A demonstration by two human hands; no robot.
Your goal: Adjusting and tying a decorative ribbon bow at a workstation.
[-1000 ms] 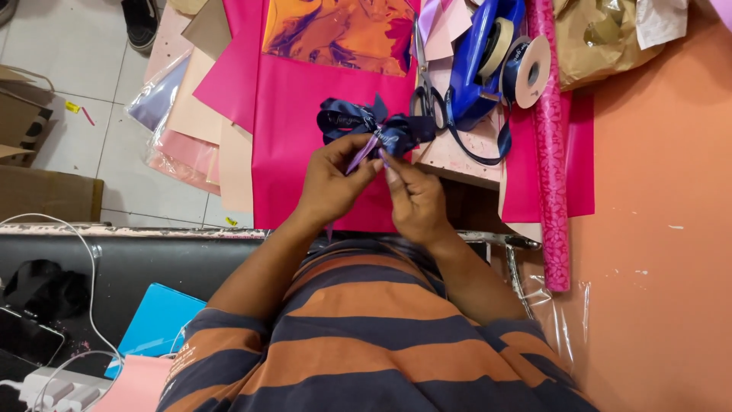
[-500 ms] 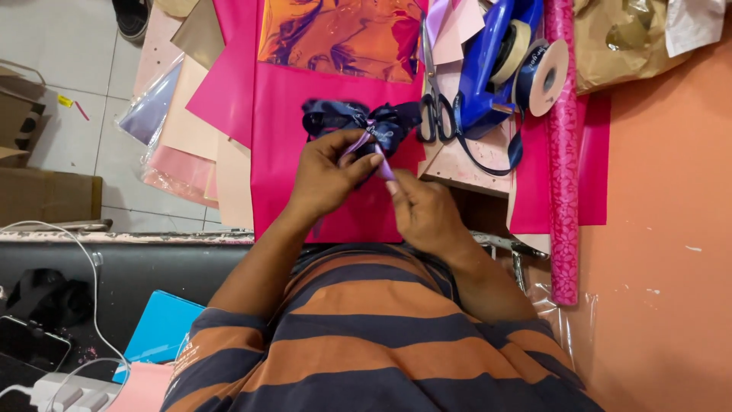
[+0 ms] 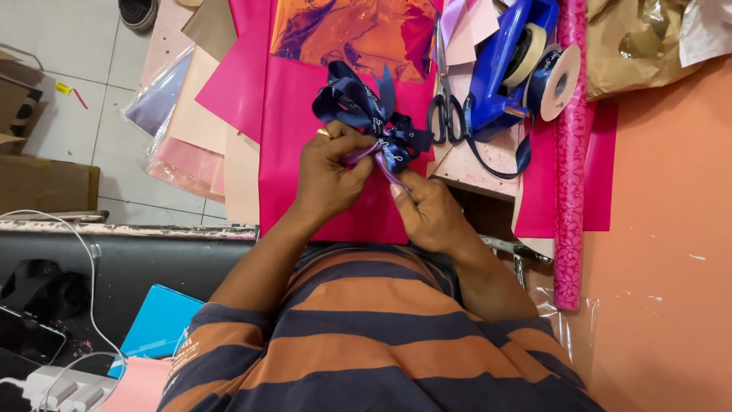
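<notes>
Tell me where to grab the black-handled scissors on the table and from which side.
Take the scissors by the two black handle loops, which lie at the end nearest the person, just right of the navy ribbon bow. Come from the near side, probably with the right hand: the blades point away, between the pink paper and the blue tape dispenser, leaving little room alongside.

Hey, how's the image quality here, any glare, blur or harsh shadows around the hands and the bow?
Head view: even, soft light, no harsh shadows; the navy ribbon bow, left hand and right hand are sharp; glare only on the iridescent cellophane sheet; the striped shirt looms large at the bottom.
</notes>
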